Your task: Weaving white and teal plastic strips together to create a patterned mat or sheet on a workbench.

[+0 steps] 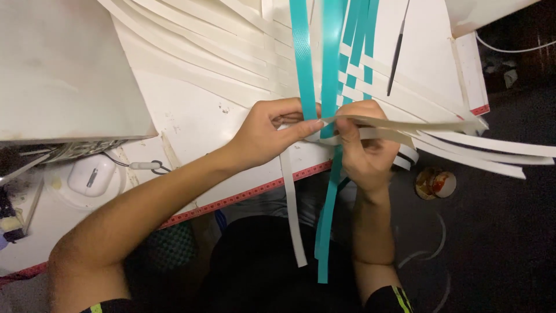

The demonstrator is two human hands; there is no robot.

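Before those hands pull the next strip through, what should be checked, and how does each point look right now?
1. Left hand grips the white strip at the crossing: ok, fingers pinch it.
2. Right hand holds the same crossing from the other side: ok.
3. Teal strips lie flat and side by side on the white table: ok.
4. White strips fanning right stay separate: ok, though their ends leave the picture.
5. Over-and-under order beneath the hands: cannot tell, fingers cover it.
6. Loose ends hanging off the table's red edge: ok, none tangled.
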